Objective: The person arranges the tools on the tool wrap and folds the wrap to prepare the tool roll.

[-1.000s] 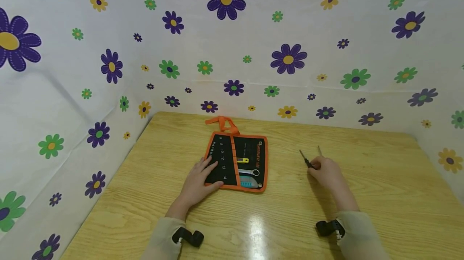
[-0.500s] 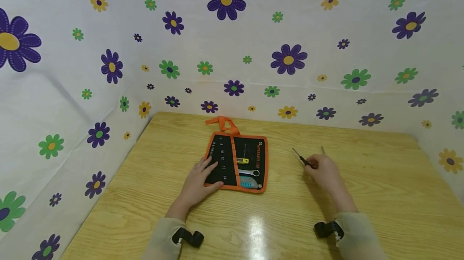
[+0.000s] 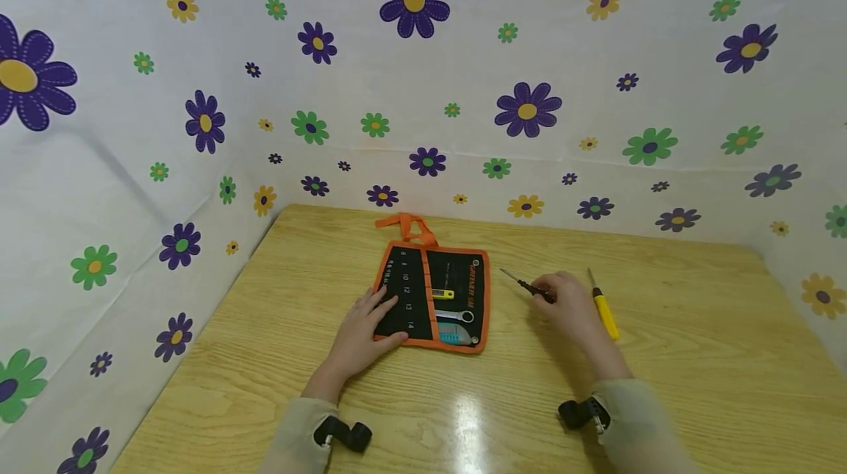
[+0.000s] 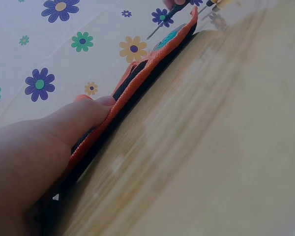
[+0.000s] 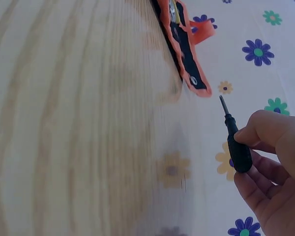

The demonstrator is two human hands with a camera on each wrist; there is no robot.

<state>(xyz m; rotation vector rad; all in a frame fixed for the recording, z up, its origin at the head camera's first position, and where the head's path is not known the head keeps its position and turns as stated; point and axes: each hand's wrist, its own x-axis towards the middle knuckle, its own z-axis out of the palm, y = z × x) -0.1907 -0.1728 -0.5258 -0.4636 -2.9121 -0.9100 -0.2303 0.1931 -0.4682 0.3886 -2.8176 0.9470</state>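
Note:
A black tool pouch (image 3: 404, 275) with orange edging lies flat on the table, numbers printed on its pocket. My left hand (image 3: 360, 331) rests on its left part, fingers spread and thumb along the near edge. In the pouch sit a yellow-handled tool (image 3: 443, 294), a ring-ended wrench (image 3: 465, 316) and a teal-handled tool (image 3: 455, 333). My right hand (image 3: 565, 309) holds a black-handled screwdriver (image 5: 239, 151) between thumb and fingers, its shaft pointing up and left towards the pouch. The left wrist view shows the thumb (image 4: 101, 105) on the pouch's orange edge.
A yellow-handled screwdriver (image 3: 605, 312) lies on the wooden table (image 3: 715, 312) just right of my right hand. An orange tie strap (image 3: 406, 225) trails from the pouch's far edge. A white flowered cloth (image 3: 456, 77) stands behind and beside the table.
My right hand has moved left towards the pouch with the black screwdriver, uncovering the yellow-handled screwdriver on the table. My left hand has stayed in place on the pouch.

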